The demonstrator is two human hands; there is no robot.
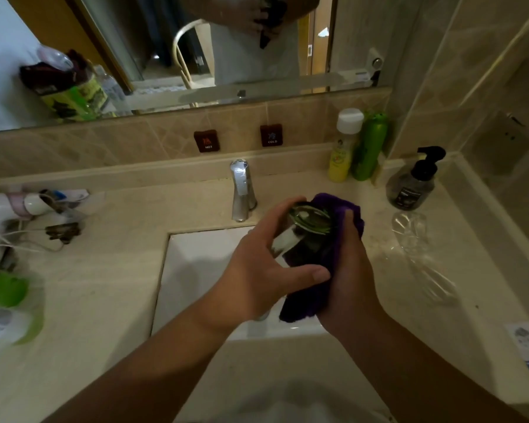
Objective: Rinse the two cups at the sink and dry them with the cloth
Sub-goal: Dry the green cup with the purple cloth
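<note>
I see my left hand wrapped around a clear glass cup, thumb reaching across its lower side and fingers curled over the top, while my right hand is closed on a purple cloth bunched against the cup's right side. The cup is tilted, its mouth turned toward me, the rim showing as thin greenish rings, and a pale reflection streaks its wall. The cloth is plush and dark violet, and a loose end of it hangs down below my right palm. Both hands hold the pair above the white sink, at the basin's 2 o'clock corner. The chrome faucet stands at 12 o'clock of the basin, just beyond my left fingers. A second clear cup stands on the beige table at 3 o'clock from the hands, well apart from them, with a dark pump bottle just behind it.
</note>
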